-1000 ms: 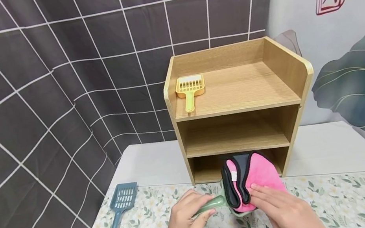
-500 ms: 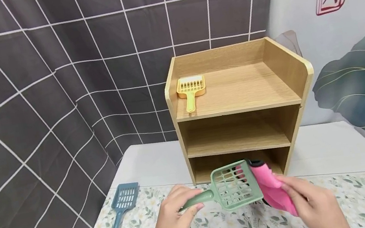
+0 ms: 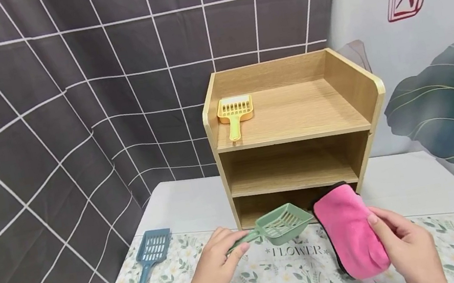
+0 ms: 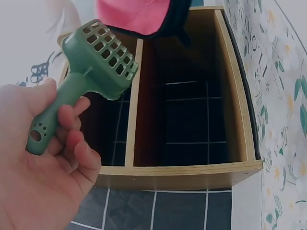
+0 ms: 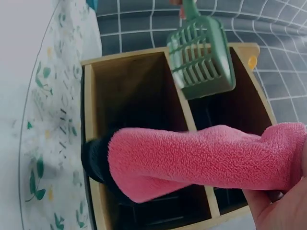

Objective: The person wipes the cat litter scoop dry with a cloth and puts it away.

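My left hand grips the handle of a green slotted litter scoop, its basket held above the table to the right. In the left wrist view the fingers curl round the scoop's handle, which has a paw-print cutout. My right hand pinches a folded pink cloth with dark edging by its right side. Cloth and scoop are apart, with a small gap between them. The right wrist view shows the fluffy pink cloth stretching left from the hand, below the scoop basket.
A wooden shelf unit stands just behind the hands. A yellow litter scoop lies on its top. At the left of the table a blue litter scoop lies on the flowered runner. Dark gridded cloth hangs behind.
The right hand has drawn the pink cloth off the green scoop and to the right. The left hand still holds the scoop, which has turned so its basket faces up more.
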Demonstrator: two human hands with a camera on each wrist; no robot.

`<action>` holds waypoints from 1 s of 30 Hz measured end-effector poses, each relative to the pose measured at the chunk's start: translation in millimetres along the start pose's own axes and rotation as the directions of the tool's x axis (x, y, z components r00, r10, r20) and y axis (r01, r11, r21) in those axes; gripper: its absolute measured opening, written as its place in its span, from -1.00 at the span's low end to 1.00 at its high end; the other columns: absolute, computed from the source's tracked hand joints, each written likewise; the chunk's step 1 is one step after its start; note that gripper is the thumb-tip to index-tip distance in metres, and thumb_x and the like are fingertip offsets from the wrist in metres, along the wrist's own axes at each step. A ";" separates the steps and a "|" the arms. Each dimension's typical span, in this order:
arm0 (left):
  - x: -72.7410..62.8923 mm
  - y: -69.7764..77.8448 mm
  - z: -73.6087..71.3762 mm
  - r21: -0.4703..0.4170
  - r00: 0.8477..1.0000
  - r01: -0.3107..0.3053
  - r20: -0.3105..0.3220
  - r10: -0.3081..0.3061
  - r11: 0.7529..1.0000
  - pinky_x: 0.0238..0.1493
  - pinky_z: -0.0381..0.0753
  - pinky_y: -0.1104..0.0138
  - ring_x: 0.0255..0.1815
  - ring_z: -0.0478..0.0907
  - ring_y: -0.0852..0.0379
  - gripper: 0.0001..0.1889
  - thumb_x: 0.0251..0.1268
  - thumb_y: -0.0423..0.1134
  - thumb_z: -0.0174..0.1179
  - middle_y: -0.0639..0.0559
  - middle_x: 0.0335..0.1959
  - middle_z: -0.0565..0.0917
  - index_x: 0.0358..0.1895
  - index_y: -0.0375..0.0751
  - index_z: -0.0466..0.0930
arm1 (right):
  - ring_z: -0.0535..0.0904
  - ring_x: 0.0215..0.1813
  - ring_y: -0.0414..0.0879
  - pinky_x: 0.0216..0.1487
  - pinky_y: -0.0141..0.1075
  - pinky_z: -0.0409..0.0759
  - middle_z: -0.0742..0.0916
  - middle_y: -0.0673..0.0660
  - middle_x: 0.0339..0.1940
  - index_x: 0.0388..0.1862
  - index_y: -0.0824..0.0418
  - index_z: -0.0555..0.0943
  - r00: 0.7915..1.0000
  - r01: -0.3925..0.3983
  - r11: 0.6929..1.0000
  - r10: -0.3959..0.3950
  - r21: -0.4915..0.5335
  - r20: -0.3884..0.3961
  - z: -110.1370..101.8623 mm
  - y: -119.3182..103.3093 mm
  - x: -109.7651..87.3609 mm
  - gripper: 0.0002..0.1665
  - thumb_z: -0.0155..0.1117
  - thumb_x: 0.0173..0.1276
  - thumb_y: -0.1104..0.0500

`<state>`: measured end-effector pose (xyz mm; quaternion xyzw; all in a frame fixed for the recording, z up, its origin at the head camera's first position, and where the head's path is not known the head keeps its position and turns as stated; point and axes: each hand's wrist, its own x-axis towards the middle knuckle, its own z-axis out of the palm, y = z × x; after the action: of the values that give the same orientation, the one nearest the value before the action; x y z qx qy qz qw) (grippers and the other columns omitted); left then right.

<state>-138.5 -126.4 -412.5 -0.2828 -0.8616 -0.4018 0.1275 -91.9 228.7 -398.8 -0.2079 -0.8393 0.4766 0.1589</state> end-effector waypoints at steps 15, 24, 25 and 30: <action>8.7 7.5 13.2 0.155 0.965 -0.257 -0.009 0.261 0.954 -0.11 0.63 0.43 -0.23 0.57 0.29 -0.77 0.47 -0.17 0.21 0.18 -0.26 0.75 0.00 -0.18 0.76 | 0.48 -0.57 -0.36 -0.45 -0.70 0.38 0.76 0.13 -0.53 -0.23 0.47 0.75 0.329 0.879 0.469 -0.723 -0.083 -0.607 39.5 -41.8 -37.6 -0.70 0.32 0.42 0.19; 13.5 19.7 22.1 0.016 0.943 -0.331 -0.028 0.331 0.944 -0.23 0.39 0.61 -0.31 0.40 0.30 -0.78 0.47 -0.26 0.19 0.21 -0.45 0.53 -0.44 -0.06 0.54 | 0.75 -0.04 0.13 0.33 -0.19 0.54 0.81 0.33 -0.17 -0.17 0.44 0.76 -0.143 0.970 -0.061 -0.927 -0.236 -0.347 72.5 -53.1 -39.2 -0.72 0.18 0.49 0.25; 13.5 20.0 22.0 0.010 0.941 -0.338 -0.026 0.339 0.941 -0.24 0.38 0.61 -0.32 0.39 0.30 -0.75 0.48 -0.27 0.19 0.21 -0.46 0.51 -0.46 -0.05 0.48 | 0.74 -0.02 0.13 0.35 -0.17 0.53 0.80 0.32 -0.16 -0.16 0.42 0.76 -0.152 0.966 -0.069 -0.932 -0.249 -0.329 72.6 -51.2 -38.2 -0.72 0.18 0.50 0.24; 12.2 20.3 19.9 -0.039 0.926 -0.377 -0.026 0.376 0.926 -0.19 0.45 0.60 -0.28 0.43 0.28 -0.90 0.46 -0.32 0.19 0.18 -0.41 0.56 -0.23 -0.14 0.69 | 0.75 -0.01 0.11 0.35 -0.20 0.52 0.81 0.31 -0.15 -0.14 0.40 0.77 -0.141 0.964 -0.056 -0.936 -0.260 -0.323 67.0 -43.8 -34.0 -0.72 0.19 0.52 0.22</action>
<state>-136.2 -96.0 -407.3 -0.4418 -0.7813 -0.3911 0.2036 -102.4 142.5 -396.3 0.3787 -0.6509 0.1813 0.6325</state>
